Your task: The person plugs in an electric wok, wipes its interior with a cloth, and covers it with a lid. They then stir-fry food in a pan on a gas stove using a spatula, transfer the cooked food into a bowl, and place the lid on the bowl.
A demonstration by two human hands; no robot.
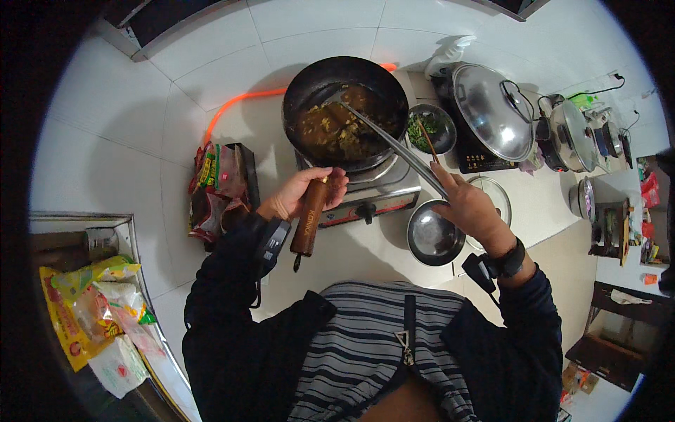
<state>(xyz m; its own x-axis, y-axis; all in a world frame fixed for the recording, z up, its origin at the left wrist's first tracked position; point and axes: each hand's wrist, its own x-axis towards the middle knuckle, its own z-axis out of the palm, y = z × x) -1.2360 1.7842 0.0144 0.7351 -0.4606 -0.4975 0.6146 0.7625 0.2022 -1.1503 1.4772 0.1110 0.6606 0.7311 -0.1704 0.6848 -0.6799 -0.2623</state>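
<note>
A dark wok (345, 71) sits on a gas stove (390, 196), holding brown liquid with yellowish and dark pieces of food (337, 129). My left hand (311, 192) is under the wok's wooden handle (307, 227), with the thumb near its upper end and the fingers curled up on the far side. In my right hand (472, 208) is a long metal cooking utensil (403, 150); its head, down in the food, is hard to make out. Close to my right fingers is a bowl of chopped greens (448, 129) with chopsticks (428, 138) in it.
Beneath my right hand stands a dark-rimmed bowl (435, 237), beside a glass lid (498, 192). A large lidded pan (493, 113) sits on an induction cooker (488, 162). Seasoning packets (216, 179) stand left of the stove. An orange hose (232, 101) runs behind it.
</note>
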